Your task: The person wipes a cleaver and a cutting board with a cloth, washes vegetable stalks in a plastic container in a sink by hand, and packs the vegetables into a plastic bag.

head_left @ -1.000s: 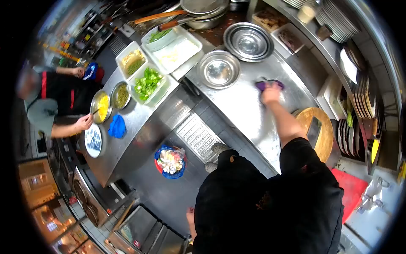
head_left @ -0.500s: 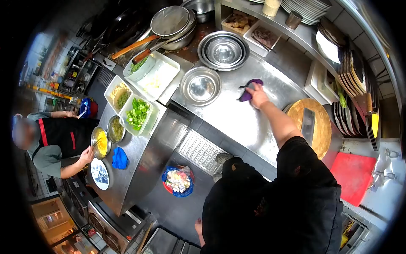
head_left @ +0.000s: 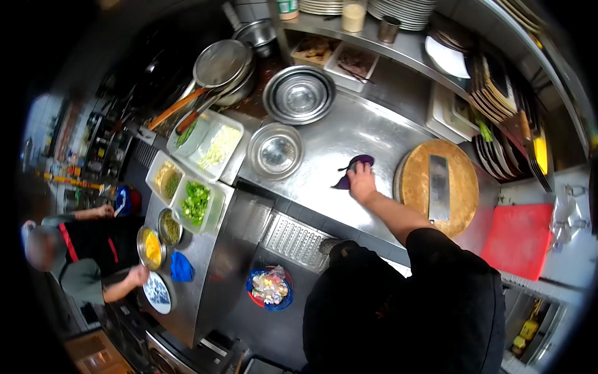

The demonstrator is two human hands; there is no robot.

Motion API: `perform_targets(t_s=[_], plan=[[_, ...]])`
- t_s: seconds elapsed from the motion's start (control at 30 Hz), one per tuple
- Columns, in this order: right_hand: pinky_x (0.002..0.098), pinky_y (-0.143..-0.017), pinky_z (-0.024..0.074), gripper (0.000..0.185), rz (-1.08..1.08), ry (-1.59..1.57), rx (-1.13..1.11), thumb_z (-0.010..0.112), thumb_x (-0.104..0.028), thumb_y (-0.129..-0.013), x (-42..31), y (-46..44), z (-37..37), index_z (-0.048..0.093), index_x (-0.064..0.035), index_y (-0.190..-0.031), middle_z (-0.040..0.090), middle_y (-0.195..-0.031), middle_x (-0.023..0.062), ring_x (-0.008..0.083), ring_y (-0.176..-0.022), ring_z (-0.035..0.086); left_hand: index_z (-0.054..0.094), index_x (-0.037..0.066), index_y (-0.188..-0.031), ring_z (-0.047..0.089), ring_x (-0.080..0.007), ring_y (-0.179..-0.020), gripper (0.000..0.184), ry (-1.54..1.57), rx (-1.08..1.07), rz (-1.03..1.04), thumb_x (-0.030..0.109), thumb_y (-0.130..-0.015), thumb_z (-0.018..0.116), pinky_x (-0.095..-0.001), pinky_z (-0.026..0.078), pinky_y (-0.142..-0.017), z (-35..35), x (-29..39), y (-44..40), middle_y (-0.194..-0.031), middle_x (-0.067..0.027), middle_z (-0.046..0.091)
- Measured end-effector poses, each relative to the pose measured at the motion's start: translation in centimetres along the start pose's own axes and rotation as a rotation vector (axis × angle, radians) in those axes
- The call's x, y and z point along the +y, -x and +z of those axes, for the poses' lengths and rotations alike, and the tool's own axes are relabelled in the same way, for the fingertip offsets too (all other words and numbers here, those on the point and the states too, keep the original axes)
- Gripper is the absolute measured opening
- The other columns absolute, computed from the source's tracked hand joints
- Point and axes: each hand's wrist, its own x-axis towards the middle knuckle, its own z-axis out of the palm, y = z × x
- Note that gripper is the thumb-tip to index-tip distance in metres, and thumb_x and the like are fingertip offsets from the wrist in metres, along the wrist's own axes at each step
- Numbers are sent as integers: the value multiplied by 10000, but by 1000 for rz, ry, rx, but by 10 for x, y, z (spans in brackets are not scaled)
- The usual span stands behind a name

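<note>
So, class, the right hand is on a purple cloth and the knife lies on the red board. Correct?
Wrong place for the knife: the head view shows it on the round wooden block. The right hand is on the purple cloth.

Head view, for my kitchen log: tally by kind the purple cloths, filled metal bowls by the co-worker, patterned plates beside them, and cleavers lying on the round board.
Purple cloth: 1
Yellow-filled bowl and green-filled bowl: 2
Patterned plate: 1
Cleaver on round board: 1
Total: 5
</note>
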Motion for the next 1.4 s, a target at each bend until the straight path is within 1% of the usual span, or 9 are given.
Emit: perform_targets(t_s=[0.23, 0.4, 0.7, 0.83, 0.93, 1.03, 1.17, 1.23, 1.4], plan=[[588, -1070, 372, 435, -198, -67, -96, 585, -168, -856, -22, 69, 6, 584, -109, -1287, 356, -1497, 250, 488, -1382, 318, 683, -37, -1084, 717, -330, -909, 382, -144, -57, 67, 300, -904, 678, -419, 546, -793, -18, 19, -24, -980, -213, 732], [597, -1099, 342, 365, -190, -99, -97, 547, -175, -906, -20, 115, 6, 599, -106, -1261, 354, -1527, 228, 464, -1418, 298, 685, -37, -1080, 714, -340, -927, 395, -242, -87, 135, 316, -902, 679, -421, 545, -800, -32, 19, -39, -998, -219, 729], [516, -1113, 363, 362, -188, -77, -22, 568, -168, -896, 24, 243, 21, 639, -137, -1249, 376, -1514, 188, 435, -1408, 315, 689, -38, -1073, 710, -359, -959, 419, -449, -95, 289, 344, -899, 680, -425, 543, -811, -62, -13, -76, -1031, -229, 725], [463, -1102, 392, 343, -201, -70, 8, 583, -202, -887, 49, 299, 23, 685, -164, -1212, 425, -1486, 151, 393, -1389, 356, 687, -41, -1119, 683, -369, -1063, 447, -388, -193, 332, 354, -912, 659, -415, 526, -879, -73, -46, -76, -1098, -248, 707], [461, -1128, 383, 359, -173, -87, -43, 565, -182, -897, 82, 331, 26, 677, -172, -1238, 409, -1519, 123, 372, -1413, 354, 680, -40, -1155, 670, -385, -1090, 466, -337, -274, 366, 356, -912, 655, -412, 522, -897, -67, -77, -90, -1103, -251, 706], [448, -1143, 377, 366, -193, -84, -69, 556, -150, -895, 129, 362, 26, 672, -169, -1242, 399, -1533, 120, 358, -1428, 355, 678, -34, -1165, 663, -403, -1093, 466, -437, -313, 334, 358, -914, 650, -419, 516, -908, -73, -63, -63, -1111, -253, 704], [432, -1138, 393, 449, -190, -81, -93, 667, -81, -769, 197, 407, 12, 680, -154, -1212, 425, -1510, 134, 362, -1415, 379, 681, -29, -1151, 663, -408, -1087, 445, -506, -264, 331, 344, -910, 645, -425, 514, -907, -74, -32, -37, -1106, -256, 704], [427, -1139, 397, 543, -186, -120, -68, 760, -88, -661, 233, 429, 7, 683, -144, -1195, 432, -1499, 142, 376, -1396, 397, 682, -28, -1146, 664, -408, -1083, 436, -525, -256, 360, 336, -909, 643, -427, 513, -906, -68, -25, -40, -1104, -257, 703], [440, -1156, 372, 605, 27, -149, -31, 786, -96, -636, 329, 475, -1, 649, -143, -1224, 433, -1491, 151, 390, -1383, 404, 684, -26, -1132, 665, -410, -1075, 413, -593, -257, 438, 317, -907, 637, -431, 512, -904, -36, 11, -37, -1097, -260, 703]])
